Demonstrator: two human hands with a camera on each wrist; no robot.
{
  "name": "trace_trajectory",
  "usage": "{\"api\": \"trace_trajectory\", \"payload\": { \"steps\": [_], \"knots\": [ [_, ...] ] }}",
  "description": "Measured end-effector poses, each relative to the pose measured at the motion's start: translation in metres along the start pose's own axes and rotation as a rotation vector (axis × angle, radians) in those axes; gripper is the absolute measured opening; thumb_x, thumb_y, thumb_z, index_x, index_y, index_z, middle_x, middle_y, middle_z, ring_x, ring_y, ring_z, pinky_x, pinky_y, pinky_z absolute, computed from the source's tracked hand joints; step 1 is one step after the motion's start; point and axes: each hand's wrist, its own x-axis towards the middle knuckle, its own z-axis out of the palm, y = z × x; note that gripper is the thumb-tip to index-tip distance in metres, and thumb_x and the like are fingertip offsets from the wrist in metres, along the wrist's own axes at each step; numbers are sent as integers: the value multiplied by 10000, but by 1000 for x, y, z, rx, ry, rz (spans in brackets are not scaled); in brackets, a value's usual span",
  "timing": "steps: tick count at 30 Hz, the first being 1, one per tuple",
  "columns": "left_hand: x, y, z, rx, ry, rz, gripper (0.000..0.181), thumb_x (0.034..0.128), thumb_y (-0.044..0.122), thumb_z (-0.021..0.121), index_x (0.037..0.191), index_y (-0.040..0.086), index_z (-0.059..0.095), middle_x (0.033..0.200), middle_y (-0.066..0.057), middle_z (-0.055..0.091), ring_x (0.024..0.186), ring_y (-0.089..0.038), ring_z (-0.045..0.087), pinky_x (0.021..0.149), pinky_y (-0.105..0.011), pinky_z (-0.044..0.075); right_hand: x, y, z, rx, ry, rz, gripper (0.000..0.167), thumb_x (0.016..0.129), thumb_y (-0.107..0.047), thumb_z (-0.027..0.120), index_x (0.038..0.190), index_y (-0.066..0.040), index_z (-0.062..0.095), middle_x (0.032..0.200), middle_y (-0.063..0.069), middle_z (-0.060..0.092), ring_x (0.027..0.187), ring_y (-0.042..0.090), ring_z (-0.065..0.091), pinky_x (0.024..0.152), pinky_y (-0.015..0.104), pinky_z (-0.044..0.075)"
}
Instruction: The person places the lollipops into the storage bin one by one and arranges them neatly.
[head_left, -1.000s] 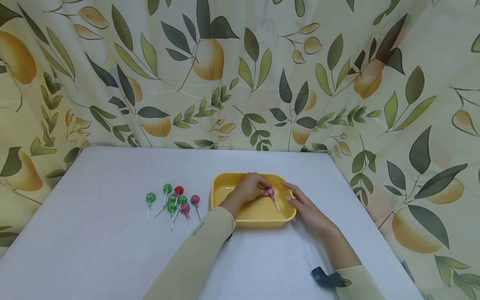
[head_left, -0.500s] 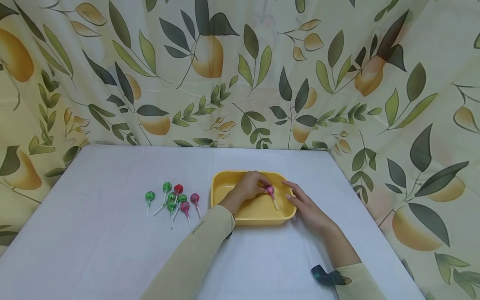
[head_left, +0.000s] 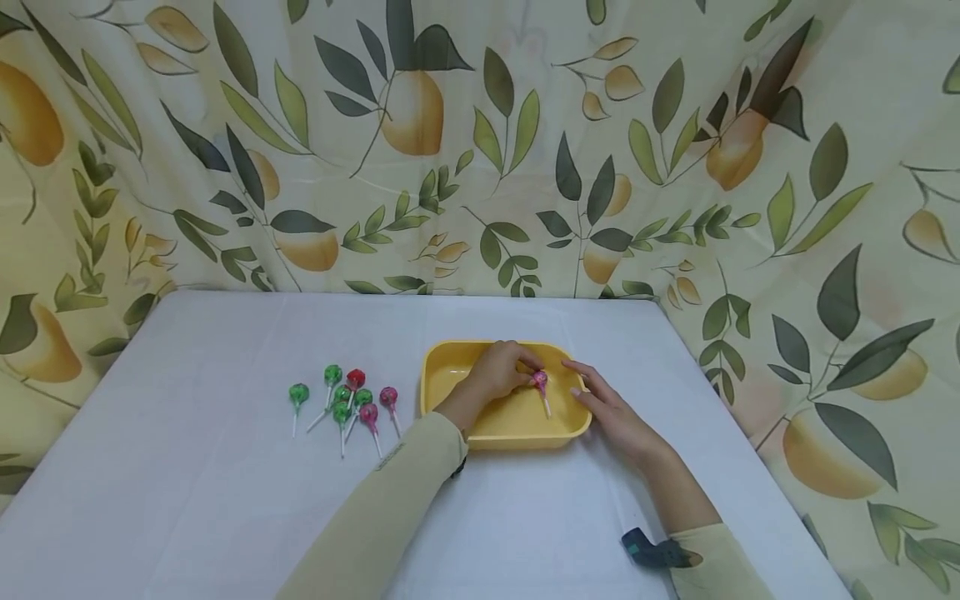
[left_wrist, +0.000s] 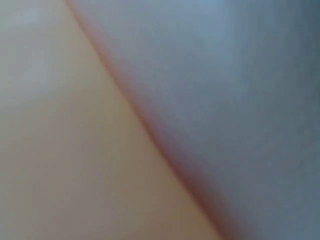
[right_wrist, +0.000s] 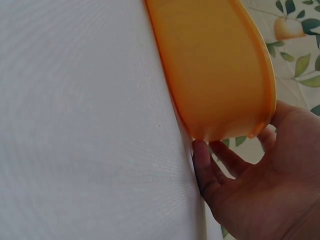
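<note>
In the head view my left hand [head_left: 497, 372] reaches into a yellow tray [head_left: 517, 442], its fingertips pinching the wrapped head of a pink lollipop [head_left: 540, 380]. The white stick of that lollipop points down toward the tray's front. At the tray's right end is my right hand [head_left: 621, 419]. Seen from the right wrist, the right hand [right_wrist: 265, 175] holds the tray's end wall [right_wrist: 220, 85], with a digit at the rim and fingertips along the lower edge. The left wrist view is too blurred to show that hand's fingers.
Left of the tray, several lollipops lie loosely grouped: green ones [head_left: 298, 393], a red one [head_left: 356, 379] and pink ones [head_left: 368, 414]. A white cloth [head_left: 187, 500] covers the table. A fruit-patterned curtain [head_left: 510, 192] hangs behind and on both sides.
The pink lollipop's stick has swung slightly left, to a steeper angle, while my left fingers stay at its head. Both hands and the tray otherwise keep their places.
</note>
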Motion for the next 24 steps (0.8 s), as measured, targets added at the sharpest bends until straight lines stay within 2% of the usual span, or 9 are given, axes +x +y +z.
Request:
{"api": "trace_trajectory", "payload": {
  "steps": [3, 6, 10, 14, 20, 22, 24],
  "knots": [
    [-2, 3, -3, -2, 17, 3, 237, 921, 90, 798, 1150, 149, 810, 1094, 60, 765, 1151, -159, 642, 1046, -276, 417, 0, 1, 0, 7, -3, 8, 491, 1112, -368, 461, 1589, -309, 365, 1706, 81, 137, 1544, 377, 103, 1182, 640, 123],
    [-5, 6, -6, -42, 37, -8, 243, 921, 86, 795, 1154, 157, 808, 1101, 61, 761, 1125, -170, 635, 1041, -293, 411, 1, 2, -1, -3, -8, 18, 494, 1113, -375, 453, 1593, -313, 355, 1709, 79, 129, 1548, 374, 97, 1181, 644, 122],
    [-10, 10, -10, -135, 64, -31, 235, 909, 110, 812, 1139, 159, 812, 1076, 64, 758, 954, -146, 617, 875, -254, 475, 2, 1, -2, -14, 5, 22, 492, 1106, -402, 459, 1584, -337, 363, 1710, 65, 129, 1554, 374, 72, 1173, 666, 102],
    [-18, 15, -15, -205, 72, -48, 236, 910, 157, 819, 1146, 157, 810, 1076, 71, 753, 816, -131, 569, 699, -225, 478, 2, 1, 0, -9, -5, 30, 493, 1108, -398, 453, 1588, -333, 359, 1707, 68, 140, 1541, 380, 112, 1168, 676, 109],
    [-33, 24, -26, -218, 50, -29, 246, 912, 184, 823, 1155, 150, 805, 1093, 53, 750, 785, -151, 554, 630, -238, 469, -2, -1, 1, -6, -17, 23, 480, 1120, -382, 417, 1592, -329, 353, 1705, 66, 143, 1519, 365, 152, 1170, 656, 107],
    [-37, 24, -32, -215, 46, -7, 251, 914, 177, 820, 1159, 130, 800, 1112, 23, 751, 798, -157, 571, 635, -242, 481, -2, -2, -1, -22, -10, 18, 476, 1121, -387, 403, 1592, -339, 355, 1712, 50, 124, 1551, 355, 60, 1172, 675, 36],
    [-41, 23, -41, -208, 47, 10, 256, 914, 175, 818, 1163, 122, 797, 1125, 10, 750, 814, -155, 585, 641, -245, 493, -2, -3, -3, -30, -7, 10, 476, 1123, -385, 394, 1595, -337, 355, 1714, 46, 116, 1556, 362, 27, 1172, 675, 19]
  ]
}}
